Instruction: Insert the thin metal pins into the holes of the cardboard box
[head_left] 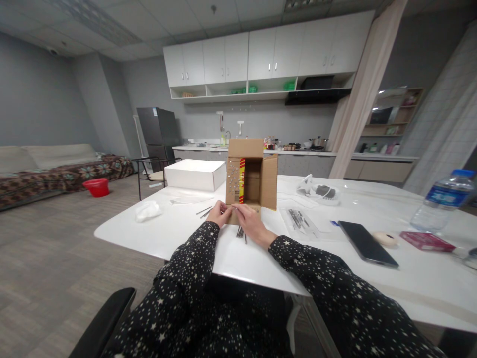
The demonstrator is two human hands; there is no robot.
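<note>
An open cardboard box (pixel 269 181) stands on the white table (pixel 179 228) right in front of me, its opening facing me and its flaps spread. Small pale dots cover its left flap, beside a red and yellow strip. At the box's lower front edge my left hand (pixel 219 215) and my right hand (pixel 252 223) come close together, fingertips pinched. What they hold, if anything, is too small to make out. Several thin metal rods (pixel 240 232) lie on the table just below my right hand. A few more thin rods (pixel 204 212) lie left of my left hand.
Left of the box are a white box (pixel 196 175) and crumpled white tissue (pixel 148 211). To the right lie a clear tray of metal pieces (pixel 300 221), a white corded device (pixel 323 193), a black phone (pixel 367 243), a pink pack (pixel 427 242) and a water bottle (pixel 441 201).
</note>
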